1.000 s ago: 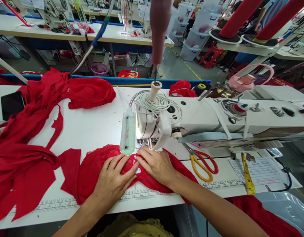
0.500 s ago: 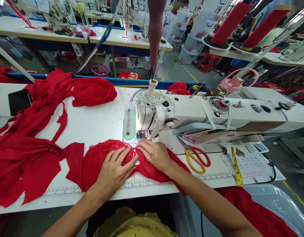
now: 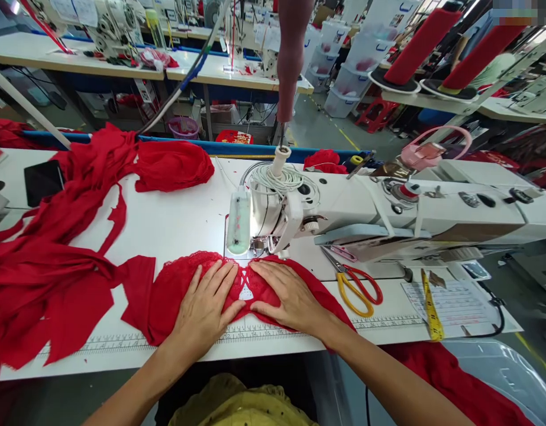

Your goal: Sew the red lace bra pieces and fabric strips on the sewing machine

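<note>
A red lace bra point(image 3: 164, 296) lies on the white table in front of the sewing machine point(image 3: 339, 198). Between its cups is a small cut-out gap with crossed straps, through which the white surface shows. My left hand point(image 3: 206, 302) rests flat on the left cup, fingers stretched out. On the right cup lies my right hand point(image 3: 290, 293), its fingers extended and the thumb apart, pointing toward the gap. Both hands press on the fabric without gripping it. The presser foot point(image 3: 258, 245) is just behind the bra's upper edge.
Scissors point(image 3: 355, 287) with orange and red handles lie right of the bra. A yellow tape measure point(image 3: 431, 307) crosses a paper sheet point(image 3: 459, 305). Red fabric pieces point(image 3: 55, 284) cover the table's left, beside a black phone-like slab point(image 3: 44, 182). A plastic bin point(image 3: 490, 367) stands below the front edge.
My right hand has come back from beside the presser foot and spread flat on the right cup. The bra's centre gap shows more openly. My left hand stays on the left cup.
</note>
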Demonstrator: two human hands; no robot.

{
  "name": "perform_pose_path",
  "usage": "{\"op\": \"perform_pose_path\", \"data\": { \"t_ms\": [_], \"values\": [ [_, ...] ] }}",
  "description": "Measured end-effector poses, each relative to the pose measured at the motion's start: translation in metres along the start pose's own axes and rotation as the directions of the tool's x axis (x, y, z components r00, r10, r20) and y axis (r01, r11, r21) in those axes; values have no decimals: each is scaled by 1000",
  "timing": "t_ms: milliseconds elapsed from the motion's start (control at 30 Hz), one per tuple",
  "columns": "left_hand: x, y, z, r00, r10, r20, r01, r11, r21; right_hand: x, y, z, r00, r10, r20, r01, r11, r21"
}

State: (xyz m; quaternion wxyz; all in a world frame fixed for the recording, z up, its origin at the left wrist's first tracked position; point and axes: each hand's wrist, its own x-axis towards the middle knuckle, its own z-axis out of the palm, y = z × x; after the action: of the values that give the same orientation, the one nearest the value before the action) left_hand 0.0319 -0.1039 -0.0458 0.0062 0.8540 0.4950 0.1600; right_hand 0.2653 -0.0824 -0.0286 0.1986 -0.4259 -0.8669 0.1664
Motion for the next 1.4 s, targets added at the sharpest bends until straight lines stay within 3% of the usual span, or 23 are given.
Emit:
{"op": "perform_pose_path", "data": {
  "t_ms": [267,800,1267,1400],
  "values": [
    [0,-3,-2,1000,28,11,-28,999,34,-3,2,1,996,53,74,-54,999,9],
    [1,-3,-4,999,31,40,-33,999,36,-5,3,1,995,59,85,-59,998,7],
    [2,-4,-4,999,29,44,-29,1000,-2,-3,4,1,998,32,62,-32,999,10],
    [2,-4,-6,999,20,42,-18,999,-46,-4,-2,-7,998,-43,35,44,999,-19]
  ]
}}
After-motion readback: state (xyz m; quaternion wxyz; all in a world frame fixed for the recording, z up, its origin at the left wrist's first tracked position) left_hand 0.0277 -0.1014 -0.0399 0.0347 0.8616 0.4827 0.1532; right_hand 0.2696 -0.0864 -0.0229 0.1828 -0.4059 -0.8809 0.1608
